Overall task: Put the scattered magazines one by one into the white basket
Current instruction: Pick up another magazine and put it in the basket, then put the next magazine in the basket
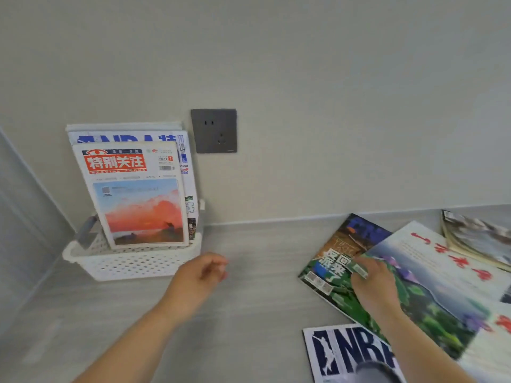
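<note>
**Counter sort: two magazines filed, right hand on the green one**

Grey counter [249,313] under a pale wall, dark socket [213,130] mounted above. White basket [132,262] pushed to the back left against the wall, probably so tall covers can lean. Red-title magazine [132,194] standing on edge in front, NBA magazine [127,136] upright behind it. Four more lying flat at right and overlapping: green magazine [331,272] partly under landscape magazine [442,286], grey-cover magazine [475,239] at the far edge, second NBA issue [345,352] nearest the camera.

Right hand [370,283] placed where the landscape cover overlaps the green one, fingertips bent down onto the green cover. Pinching or only pressing: cannot tell, too blurred. Probably freeing the green one from the overlap. Left hand [203,272] hovering near the basket's right end, fingers loosely curled, holding nothing. Likely parked there to steady the basket or take a handoff. Roughly a third done, by count.
</note>
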